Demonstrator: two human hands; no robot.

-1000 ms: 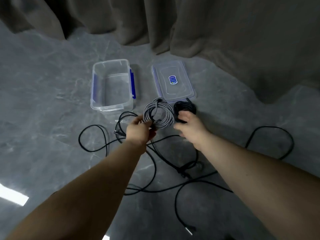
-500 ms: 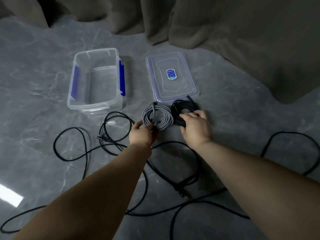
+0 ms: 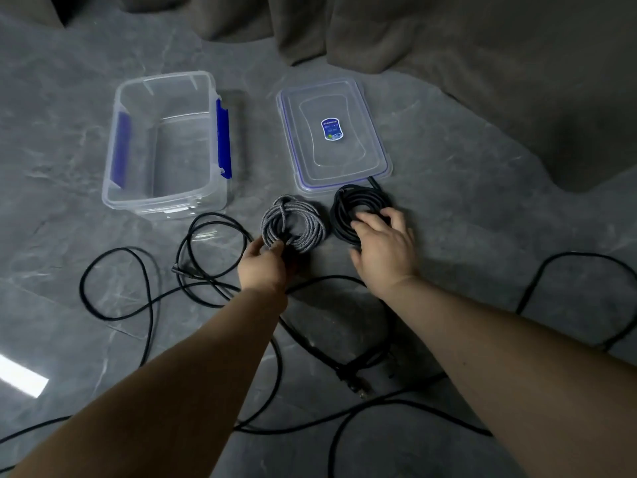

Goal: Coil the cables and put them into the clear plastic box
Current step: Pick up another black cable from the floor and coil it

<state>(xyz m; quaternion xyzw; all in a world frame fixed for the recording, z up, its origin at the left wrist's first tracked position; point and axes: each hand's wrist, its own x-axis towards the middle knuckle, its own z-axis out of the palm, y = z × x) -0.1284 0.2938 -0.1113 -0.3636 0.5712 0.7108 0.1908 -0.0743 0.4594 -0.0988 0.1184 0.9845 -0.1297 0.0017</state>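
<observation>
My left hand [image 3: 263, 267] still pinches the near edge of the grey braided cable coil [image 3: 293, 223], now lowered onto the grey marble floor [image 3: 465, 208] instead of held up. My right hand [image 3: 384, 244] rests with fingers spread on the black coiled cable [image 3: 358, 205] just beside it. The clear plastic box with blue clips [image 3: 165, 143] sits open, nothing inside, left of its flat clear lid [image 3: 332, 132]. Loose black cables [image 3: 144, 298] sprawl nearer me.

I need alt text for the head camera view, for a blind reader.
A person's left hand grips a grey coiled cable while the right hand rests on a black coiled cable, near an empty clear plastic box, its lid and loose black cables.
</observation>
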